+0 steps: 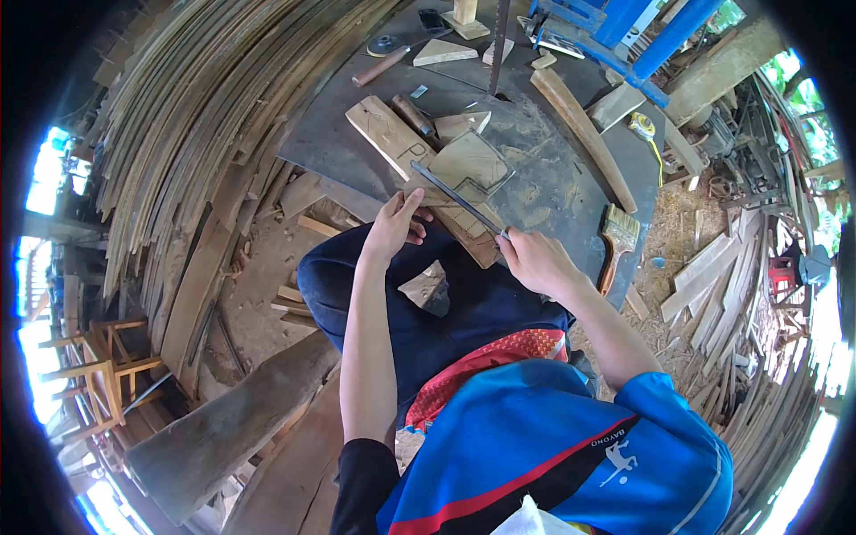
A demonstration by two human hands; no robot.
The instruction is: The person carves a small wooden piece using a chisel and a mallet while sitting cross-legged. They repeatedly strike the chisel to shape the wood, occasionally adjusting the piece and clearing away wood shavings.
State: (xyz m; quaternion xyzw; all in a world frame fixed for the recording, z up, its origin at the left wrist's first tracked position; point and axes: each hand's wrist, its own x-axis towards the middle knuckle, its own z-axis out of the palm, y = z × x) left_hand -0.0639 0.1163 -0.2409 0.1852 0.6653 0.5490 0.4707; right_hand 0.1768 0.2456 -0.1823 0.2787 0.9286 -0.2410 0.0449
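A long pale wooden board (382, 130) lies slantwise over the near edge of the dark worktable (325, 134), its near end above my lap. Pencil marks show on its face. My right hand (540, 260) is closed around the near end of a long, thin, dark file (459, 200), which crosses the board with its tip toward the far left. At the board's left edge is my left hand (394, 225), one finger raised along the edge and the others curled against it. A wide piece of pale wood (470, 162) lies just beyond the file. A wooden tool handle (415, 118) rests beside the board.
Right of the work lie a paintbrush (621, 228), a long curved wooden piece (584, 138) and a tape measure (642, 126). An upright saw blade (499, 45) and blue metal frame (664, 53) stand at the back. Stacked planks (205, 98) fill the left side.
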